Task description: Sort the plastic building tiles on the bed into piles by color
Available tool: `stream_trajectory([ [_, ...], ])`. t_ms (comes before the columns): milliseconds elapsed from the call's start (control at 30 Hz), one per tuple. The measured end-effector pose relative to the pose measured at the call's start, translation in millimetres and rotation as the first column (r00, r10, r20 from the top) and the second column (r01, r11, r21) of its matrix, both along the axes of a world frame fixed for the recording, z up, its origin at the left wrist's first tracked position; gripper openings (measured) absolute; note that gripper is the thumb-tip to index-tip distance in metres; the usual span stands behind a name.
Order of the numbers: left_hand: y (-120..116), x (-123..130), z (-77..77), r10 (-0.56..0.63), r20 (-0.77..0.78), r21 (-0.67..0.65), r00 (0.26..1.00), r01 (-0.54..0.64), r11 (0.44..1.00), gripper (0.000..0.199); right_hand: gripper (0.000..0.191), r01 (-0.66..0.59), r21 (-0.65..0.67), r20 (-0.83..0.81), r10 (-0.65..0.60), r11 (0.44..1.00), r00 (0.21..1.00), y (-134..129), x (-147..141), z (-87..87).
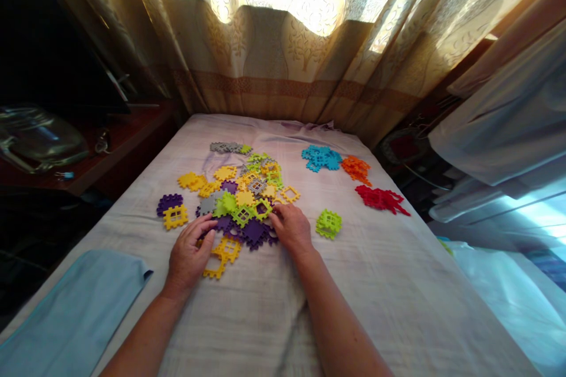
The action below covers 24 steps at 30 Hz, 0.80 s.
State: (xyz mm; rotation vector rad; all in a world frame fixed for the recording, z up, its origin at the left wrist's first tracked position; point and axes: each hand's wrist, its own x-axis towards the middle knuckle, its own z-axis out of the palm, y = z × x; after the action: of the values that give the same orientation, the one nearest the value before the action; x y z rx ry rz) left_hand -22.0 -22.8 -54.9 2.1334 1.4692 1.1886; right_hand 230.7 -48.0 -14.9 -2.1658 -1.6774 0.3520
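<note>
Interlocking plastic tiles with notched edges lie in a mixed heap in the middle of the cloth. My right hand (292, 227) is at the heap's right side, its thumb and fingers closed on the edge of a lime green frame tile (263, 209). At the left side, my left hand (188, 256) rests with curved fingers and thumb apart, beside dark purple tiles (255, 232) and yellow tiles (230, 249). Another lime green tile with a window pattern (243, 215) lies between the hands. Grey, yellow and purple tiles spread behind it.
Sorted piles of blue tiles (321, 158), orange tiles (356, 169), red tiles (381, 198) and green tiles (329, 224) lie to the right. A grey row (225, 147) is at the back. Light blue fabric (79, 306) covers the front left; a curtain (283, 59) hangs behind.
</note>
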Motion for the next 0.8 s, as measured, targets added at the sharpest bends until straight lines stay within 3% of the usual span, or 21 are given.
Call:
stream_trajectory([
  [300, 0.2, -0.7, -0.6, -0.001, -0.013, -0.011, 1.0, 0.001, 1.0, 0.028, 0.008, 0.115, 0.042, -0.179, -0.106, 0.992, 0.978, 4.0, -10.3, -7.2],
  [433, -0.1, -0.4, 0.5, -0.006, -0.021, -0.009, 1.0, 0.006, 1.0, 0.027, 0.011, 0.141, 0.055, -0.292, -0.119, 0.989, 0.949, 5.6, -6.4, -7.9],
  [600, -0.4, 0.6, 0.8, 0.004, -0.011, 0.0, 1.0, -0.004, 1.0, 0.027, 0.02, 0.228, 0.129, -0.383, -0.164, 0.965, 0.909, 7.4, 22.0, -9.2],
  [800, 0.0, -0.1, 0.9, -0.003, -0.01, -0.016, 1.0, 0.003, 1.0, 0.027, 0.031, 0.372, 0.197, -0.497, -0.235, 0.907, 0.836, 2.6, 76.3, -10.6],
])
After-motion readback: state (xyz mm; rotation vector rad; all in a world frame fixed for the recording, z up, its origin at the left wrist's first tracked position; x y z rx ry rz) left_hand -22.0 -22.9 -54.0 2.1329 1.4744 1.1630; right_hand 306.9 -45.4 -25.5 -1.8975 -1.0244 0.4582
